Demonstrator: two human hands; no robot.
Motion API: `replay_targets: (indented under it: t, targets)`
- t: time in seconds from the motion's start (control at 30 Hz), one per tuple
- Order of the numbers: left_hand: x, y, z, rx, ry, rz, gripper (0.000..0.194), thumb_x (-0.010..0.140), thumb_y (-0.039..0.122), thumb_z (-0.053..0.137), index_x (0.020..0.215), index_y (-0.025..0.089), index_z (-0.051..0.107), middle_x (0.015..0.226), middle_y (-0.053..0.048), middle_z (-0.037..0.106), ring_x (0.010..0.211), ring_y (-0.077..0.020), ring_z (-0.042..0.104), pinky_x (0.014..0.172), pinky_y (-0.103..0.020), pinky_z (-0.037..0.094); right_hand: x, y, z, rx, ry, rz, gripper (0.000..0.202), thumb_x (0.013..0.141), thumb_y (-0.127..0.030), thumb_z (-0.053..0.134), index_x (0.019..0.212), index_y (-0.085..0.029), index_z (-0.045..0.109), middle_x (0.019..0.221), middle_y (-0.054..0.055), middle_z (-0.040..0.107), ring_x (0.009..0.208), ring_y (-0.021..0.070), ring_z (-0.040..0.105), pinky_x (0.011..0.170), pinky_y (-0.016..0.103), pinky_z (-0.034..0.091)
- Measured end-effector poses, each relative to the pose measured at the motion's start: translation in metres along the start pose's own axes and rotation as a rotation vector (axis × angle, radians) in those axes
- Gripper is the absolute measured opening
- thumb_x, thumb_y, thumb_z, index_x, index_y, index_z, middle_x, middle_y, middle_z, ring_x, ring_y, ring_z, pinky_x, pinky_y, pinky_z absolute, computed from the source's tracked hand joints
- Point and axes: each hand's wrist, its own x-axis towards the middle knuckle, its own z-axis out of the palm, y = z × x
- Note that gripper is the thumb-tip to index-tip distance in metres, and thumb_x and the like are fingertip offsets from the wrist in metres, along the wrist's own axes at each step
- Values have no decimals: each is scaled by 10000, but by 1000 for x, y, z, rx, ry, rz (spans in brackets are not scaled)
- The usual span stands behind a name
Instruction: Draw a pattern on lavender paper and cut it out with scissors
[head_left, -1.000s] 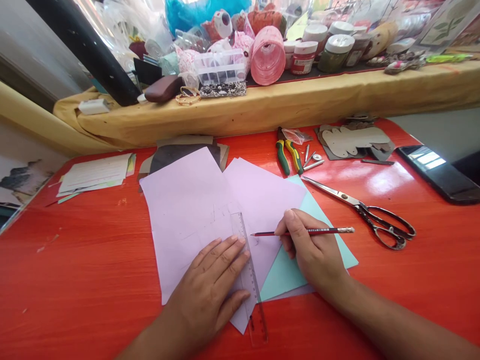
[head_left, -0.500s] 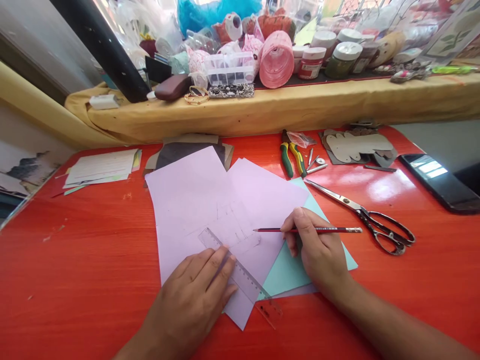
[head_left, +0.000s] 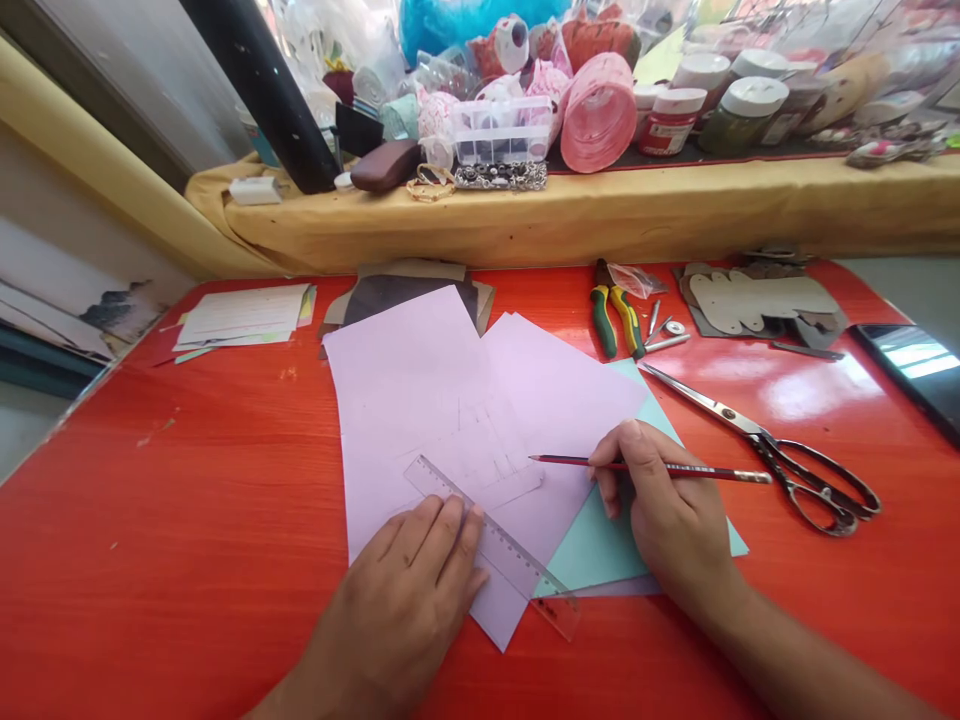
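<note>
Lilac paper (head_left: 405,390) with faint pencil lines lies on the red table, overlapping another lilac sheet (head_left: 555,370) and a turquoise sheet (head_left: 592,550). A clear ruler (head_left: 517,550) slants across the marked paper. My left hand (head_left: 416,590) rests on the ruler's upper part with its fingers extended and lying flat. My right hand (head_left: 664,500) pinches a dark red pencil (head_left: 705,470) between thumb and fingers. The pencil points left, its tip over the lilac paper, to the right of the drawn lines. Whether the tip touches the paper I cannot tell.
Scissors (head_left: 757,430) lie right of the papers, with pliers (head_left: 619,315) and small metal parts behind. Grey cutouts (head_left: 757,300) and a phone (head_left: 915,370) are at the right. Written sheets (head_left: 240,315) lie back left. Jars (head_left: 675,120) and a pink container (head_left: 598,115) line the ledge.
The camera view has shifted, so the scene sits further right. The pencil's eraser end tilts slightly lower than before. My left hand stays on the ruler.
</note>
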Motion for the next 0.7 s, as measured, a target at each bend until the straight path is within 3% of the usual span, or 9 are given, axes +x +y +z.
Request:
replay_targets:
  t: [0.37, 0.53, 0.7]
  targets:
    - [2, 4, 0, -51, -15, -1, 371, 1142, 111, 471, 1445, 32, 668, 1416, -195, 780, 1238, -353, 771, 1024, -490, 587, -1, 0, 1, -4, -10, 16, 556, 1094, -647, 649, 743, -225, 730, 559, -17, 588, 485, 154, 548, 452, 274, 471]
    - [4, 0, -5, -38, 28, 5, 280, 1137, 172, 550, 1315, 55, 732, 1358, -189, 809, 1196, -347, 792, 1010, -475, 606, -1, 0, 1, -2, -9, 14, 562, 1089, -662, 651, 743, -226, 728, 558, -18, 587, 477, 153, 546, 447, 275, 470]
    - [4, -1, -4, -60, 4, 1, 317, 1143, 190, 536, 1357, 65, 734, 1362, -166, 813, 1184, -326, 793, 987, -460, 622, 0, -1, 1, -10, -10, 6, 563, 1086, -670, 647, 744, -230, 725, 558, -17, 586, 476, 158, 548, 444, 281, 472]
